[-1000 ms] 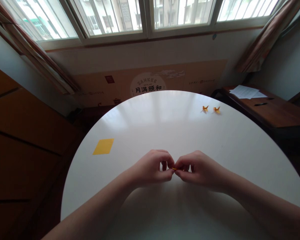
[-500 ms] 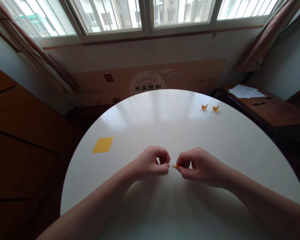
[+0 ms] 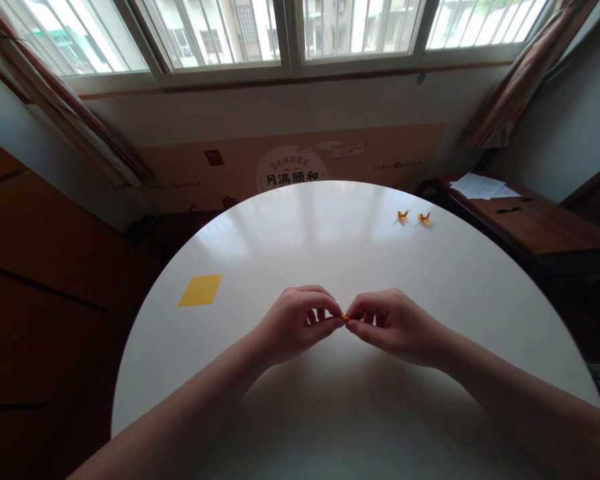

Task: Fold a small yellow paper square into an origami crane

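Observation:
A small piece of folded orange paper (image 3: pixel 345 318) is pinched between my two hands above the white table. My left hand (image 3: pixel 300 321) grips its left end with thumb and fingertips. From the other side, my right hand (image 3: pixel 393 325) pinches the right end, and the fingertips of both hands almost meet. Most of the folded paper is hidden by the fingers. Flat on the table to the left lies a yellow paper sheet (image 3: pixel 201 291). Two small folded paper birds, one paper bird (image 3: pixel 403 217) beside another paper bird (image 3: pixel 424 219), stand toward the far right edge.
The round white table (image 3: pixel 300 233) fills the middle, its curved far edge near the wall under the window. At the right, a brown wooden desk (image 3: pixel 555 223) bears white paper sheets (image 3: pixel 483 186) and a dark object (image 3: pixel 509 210). Curtains hang at both sides.
My left hand has moved to the folded paper and now pinches its left end; before, only the right hand held it. Both hands have risen slightly, and the view has shifted a little.

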`<state>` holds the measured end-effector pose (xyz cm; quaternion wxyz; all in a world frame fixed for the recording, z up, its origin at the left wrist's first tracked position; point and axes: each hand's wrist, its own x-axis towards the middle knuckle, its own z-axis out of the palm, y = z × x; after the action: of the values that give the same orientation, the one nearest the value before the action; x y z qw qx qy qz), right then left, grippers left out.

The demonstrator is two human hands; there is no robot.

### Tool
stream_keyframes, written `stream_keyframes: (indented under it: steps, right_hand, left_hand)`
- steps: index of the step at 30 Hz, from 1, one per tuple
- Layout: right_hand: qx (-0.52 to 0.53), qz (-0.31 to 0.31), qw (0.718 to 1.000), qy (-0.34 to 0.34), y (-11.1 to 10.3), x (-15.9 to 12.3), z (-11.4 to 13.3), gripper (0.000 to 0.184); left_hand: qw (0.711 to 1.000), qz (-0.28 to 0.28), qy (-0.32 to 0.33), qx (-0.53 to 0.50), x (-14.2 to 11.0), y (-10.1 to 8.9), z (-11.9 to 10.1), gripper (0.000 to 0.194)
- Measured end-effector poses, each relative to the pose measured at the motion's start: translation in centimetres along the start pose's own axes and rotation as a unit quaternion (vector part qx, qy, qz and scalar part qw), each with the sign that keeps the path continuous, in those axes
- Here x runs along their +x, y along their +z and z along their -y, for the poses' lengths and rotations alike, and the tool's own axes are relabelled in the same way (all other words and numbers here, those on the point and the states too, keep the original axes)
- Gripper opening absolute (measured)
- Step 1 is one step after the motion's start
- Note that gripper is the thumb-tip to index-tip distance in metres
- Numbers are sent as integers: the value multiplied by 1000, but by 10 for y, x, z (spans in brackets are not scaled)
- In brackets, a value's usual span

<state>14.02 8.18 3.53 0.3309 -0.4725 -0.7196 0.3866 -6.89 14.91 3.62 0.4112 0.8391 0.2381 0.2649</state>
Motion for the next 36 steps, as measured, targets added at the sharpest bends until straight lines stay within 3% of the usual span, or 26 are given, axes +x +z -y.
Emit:
stream_keyframes:
  steps: [5, 9, 13, 21, 25, 28, 31, 36]
  right_hand:
    - [88, 0, 996, 28, -1, 2, -3, 24]
    - [268, 58, 956, 106, -1, 7, -8, 41]
    - [374, 117, 906, 160, 2, 7, -10, 36]
    - [444, 160, 862, 188, 3, 3, -16, 26]
    - [436, 142, 872, 173, 7, 2, -13, 29]
    - [415, 64, 890, 177, 11, 1, -7, 30]
    - [368, -8, 913, 176, 12, 0, -2, 30]
    - [297, -45, 943, 146, 12, -1, -1, 30]
  left_hand:
    - [999, -15, 33, -11, 0, -3, -2, 6]
    - [997, -14, 73, 5, -1, -5, -3, 11]
    - [994, -15, 105, 33, -4, -6, -4, 14]
    - [986, -57, 140, 73, -7, -6, -9, 12]
    - [986, -91, 121, 73, -7, -2, -11, 13]
    - [991, -127, 48, 22, -5, 0, -10, 10]
    - [992, -110, -29, -46, -3, 1, -10, 14]
    - [987, -65, -92, -115, -2, 4, -12, 16]
